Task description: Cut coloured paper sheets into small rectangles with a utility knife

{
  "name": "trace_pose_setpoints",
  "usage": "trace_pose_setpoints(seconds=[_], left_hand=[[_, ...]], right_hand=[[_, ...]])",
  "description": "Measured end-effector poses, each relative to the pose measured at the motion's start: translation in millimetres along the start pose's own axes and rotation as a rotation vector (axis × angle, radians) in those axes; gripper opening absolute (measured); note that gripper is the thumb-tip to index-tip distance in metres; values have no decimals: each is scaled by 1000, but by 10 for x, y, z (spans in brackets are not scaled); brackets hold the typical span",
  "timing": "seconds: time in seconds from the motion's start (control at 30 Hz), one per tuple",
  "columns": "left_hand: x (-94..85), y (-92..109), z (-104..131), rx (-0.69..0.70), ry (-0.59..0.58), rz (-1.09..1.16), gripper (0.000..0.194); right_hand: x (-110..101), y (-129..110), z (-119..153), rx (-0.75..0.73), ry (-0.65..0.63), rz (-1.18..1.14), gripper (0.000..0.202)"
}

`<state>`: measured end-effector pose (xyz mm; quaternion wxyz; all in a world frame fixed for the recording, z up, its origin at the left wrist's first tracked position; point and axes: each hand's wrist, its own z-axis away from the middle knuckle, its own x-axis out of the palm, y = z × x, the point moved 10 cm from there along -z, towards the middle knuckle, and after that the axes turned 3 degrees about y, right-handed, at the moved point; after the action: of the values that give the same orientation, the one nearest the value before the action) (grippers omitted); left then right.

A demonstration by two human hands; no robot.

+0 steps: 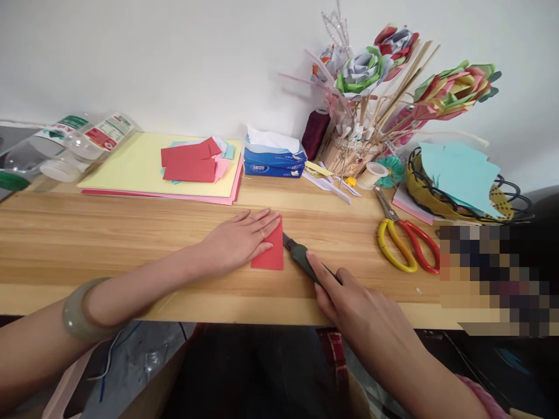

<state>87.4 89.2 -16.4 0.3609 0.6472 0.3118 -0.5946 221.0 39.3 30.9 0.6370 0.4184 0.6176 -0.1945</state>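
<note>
A small red paper rectangle (274, 253) lies on the wooden table in front of me. My left hand (238, 238) rests flat on its left and upper part, fingers stretched out, hiding some of it. In my right hand (349, 297) is a dark utility knife (302, 255), gripped with the index finger along its handle. The blade end sits close against the paper's right edge; whether it touches is too small to tell.
Yellow and pink paper sheets (126, 169) carry red paper pieces (190, 163) at the back left, beside plastic bottles (82, 139). Behind stand a blue tissue pack (273, 160) and a pot of paper flowers (349, 151). Scissors (395, 233) and a basket (430, 189) with turquoise paper (463, 174) lie right.
</note>
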Motion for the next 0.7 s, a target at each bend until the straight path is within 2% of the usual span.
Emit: trace_pose_setpoints(seconds=[0.1,0.27,0.37,0.7], left_hand=[[2,3,-14,5,11,-23,57],[2,38,-28,30,-4,-59,55],[-4,40,-31,29,-11,-49,54],[-9,44,-25,32,0,-29,55]], right_hand=[[38,25,-66,23,-69,2,49],[139,58,-148,81,-278,-10,56],[174,79,-187,113,-361,-14,57],[203,120,-255,118,-375,-6,54]])
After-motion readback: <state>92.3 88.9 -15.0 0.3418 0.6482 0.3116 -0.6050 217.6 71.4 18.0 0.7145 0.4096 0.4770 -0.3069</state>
